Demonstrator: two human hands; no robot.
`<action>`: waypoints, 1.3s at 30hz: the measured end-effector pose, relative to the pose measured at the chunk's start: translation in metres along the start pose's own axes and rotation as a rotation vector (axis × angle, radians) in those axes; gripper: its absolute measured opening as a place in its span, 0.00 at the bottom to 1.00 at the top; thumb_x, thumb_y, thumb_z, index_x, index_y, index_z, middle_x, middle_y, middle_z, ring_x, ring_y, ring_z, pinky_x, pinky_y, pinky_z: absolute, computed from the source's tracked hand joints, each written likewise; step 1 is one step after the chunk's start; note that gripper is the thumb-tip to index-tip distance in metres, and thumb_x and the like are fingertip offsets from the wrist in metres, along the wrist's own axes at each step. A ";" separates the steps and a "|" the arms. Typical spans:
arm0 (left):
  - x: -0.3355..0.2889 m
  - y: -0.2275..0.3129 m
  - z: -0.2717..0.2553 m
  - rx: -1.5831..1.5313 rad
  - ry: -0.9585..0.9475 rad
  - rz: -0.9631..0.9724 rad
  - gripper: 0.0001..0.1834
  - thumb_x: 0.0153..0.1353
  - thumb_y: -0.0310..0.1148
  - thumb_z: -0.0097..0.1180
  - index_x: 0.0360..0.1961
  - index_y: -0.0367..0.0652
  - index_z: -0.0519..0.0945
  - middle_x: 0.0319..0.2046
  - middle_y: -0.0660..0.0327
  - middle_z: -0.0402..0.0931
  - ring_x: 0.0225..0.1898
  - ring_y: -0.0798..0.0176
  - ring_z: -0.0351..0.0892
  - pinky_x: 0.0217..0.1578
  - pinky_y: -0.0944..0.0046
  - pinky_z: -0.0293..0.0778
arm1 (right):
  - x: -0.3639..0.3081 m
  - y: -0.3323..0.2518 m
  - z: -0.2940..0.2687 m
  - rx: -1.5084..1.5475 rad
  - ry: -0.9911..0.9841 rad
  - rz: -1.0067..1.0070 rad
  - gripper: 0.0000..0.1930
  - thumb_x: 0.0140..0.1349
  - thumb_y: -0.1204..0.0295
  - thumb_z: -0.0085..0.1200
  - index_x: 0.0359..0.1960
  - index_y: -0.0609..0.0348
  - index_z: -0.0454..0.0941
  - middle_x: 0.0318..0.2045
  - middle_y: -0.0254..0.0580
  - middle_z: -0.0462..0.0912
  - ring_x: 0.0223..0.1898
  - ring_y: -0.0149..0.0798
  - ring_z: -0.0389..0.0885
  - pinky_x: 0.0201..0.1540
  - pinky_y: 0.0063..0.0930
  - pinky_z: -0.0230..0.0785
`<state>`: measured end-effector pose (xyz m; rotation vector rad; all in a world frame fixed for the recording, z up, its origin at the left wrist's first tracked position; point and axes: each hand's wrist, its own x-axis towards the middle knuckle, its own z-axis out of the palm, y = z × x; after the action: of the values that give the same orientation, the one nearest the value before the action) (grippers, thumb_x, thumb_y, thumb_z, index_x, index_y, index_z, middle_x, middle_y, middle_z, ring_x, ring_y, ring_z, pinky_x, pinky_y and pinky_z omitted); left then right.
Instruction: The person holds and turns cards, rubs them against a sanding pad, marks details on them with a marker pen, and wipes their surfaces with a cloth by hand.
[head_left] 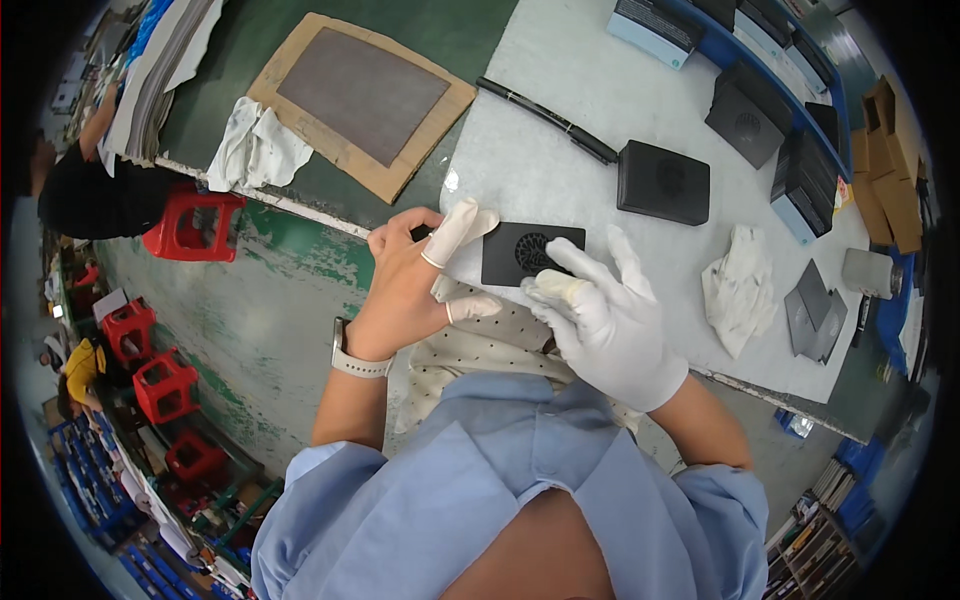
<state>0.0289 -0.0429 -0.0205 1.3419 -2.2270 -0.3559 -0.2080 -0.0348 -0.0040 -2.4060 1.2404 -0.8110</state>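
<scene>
A flat black rectangular panel [505, 262] with a round patterned mark lies at the near edge of the pale work surface, in front of me. My left hand [410, 270], with white finger cots on its thumb and forefinger, is open at the panel's left side. Its forefinger tip is by the far left corner. My right hand [615, 315] wears a white glove with a yellowish cot on the forefinger. Its bent fingers reach over the panel's near right part and partly cover the mark. Thumb and forefinger are close together; what lies between them is hidden.
A black box [664, 183] and a black marker pen [545, 118] lie beyond the panel. To the right are a crumpled white cloth [738, 290] and dark sheets [816, 310]. A blue tray [838, 110] holds several boxes. A cardboard sheet [385, 185] lies far left.
</scene>
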 end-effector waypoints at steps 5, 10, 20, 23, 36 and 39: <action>-0.001 -0.003 0.003 0.014 0.007 0.011 0.52 0.40 0.60 0.65 0.65 0.45 0.62 0.38 0.64 0.78 0.50 0.55 0.64 0.46 0.53 0.52 | 0.009 -0.004 0.001 -0.062 0.002 -0.068 0.12 0.48 0.68 0.64 0.35 0.50 0.77 0.43 0.39 0.79 0.47 0.63 0.74 0.41 0.42 0.76; -0.003 -0.002 0.003 0.011 -0.019 -0.006 0.52 0.40 0.60 0.64 0.64 0.45 0.63 0.33 0.64 0.77 0.50 0.55 0.64 0.45 0.53 0.51 | -0.003 0.008 -0.005 -0.136 -0.045 -0.053 0.10 0.48 0.69 0.62 0.33 0.50 0.77 0.41 0.38 0.78 0.48 0.61 0.73 0.39 0.39 0.76; 0.000 -0.002 0.001 -0.013 0.014 -0.017 0.50 0.43 0.59 0.64 0.64 0.43 0.63 0.35 0.64 0.76 0.49 0.55 0.64 0.45 0.53 0.51 | 0.007 0.005 -0.004 -0.112 -0.039 -0.113 0.10 0.48 0.70 0.61 0.34 0.50 0.78 0.41 0.38 0.77 0.48 0.59 0.74 0.35 0.37 0.77; 0.001 0.000 -0.002 -0.046 0.013 -0.020 0.47 0.47 0.55 0.63 0.65 0.43 0.62 0.40 0.64 0.78 0.49 0.55 0.64 0.45 0.54 0.52 | 0.015 -0.002 -0.001 -0.104 -0.050 -0.121 0.10 0.49 0.70 0.60 0.34 0.50 0.77 0.41 0.38 0.77 0.48 0.59 0.74 0.36 0.38 0.76; 0.001 -0.001 -0.002 -0.154 0.018 -0.064 0.46 0.53 0.43 0.62 0.69 0.44 0.52 0.56 0.67 0.72 0.50 0.56 0.64 0.49 0.57 0.52 | 0.053 -0.007 0.018 -0.219 -0.031 0.005 0.14 0.51 0.72 0.62 0.39 0.53 0.74 0.40 0.40 0.79 0.46 0.52 0.76 0.53 0.50 0.67; -0.003 -0.003 0.000 -0.122 -0.031 -0.081 0.47 0.53 0.48 0.62 0.68 0.40 0.53 0.55 0.58 0.69 0.51 0.57 0.62 0.51 0.58 0.50 | 0.047 0.002 0.011 -0.350 0.210 0.041 0.16 0.51 0.73 0.59 0.43 0.54 0.74 0.40 0.44 0.78 0.50 0.59 0.72 0.47 0.44 0.73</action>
<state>0.0322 -0.0420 -0.0226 1.3722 -2.1431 -0.5367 -0.1805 -0.0746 0.0022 -2.6036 1.6267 -0.9191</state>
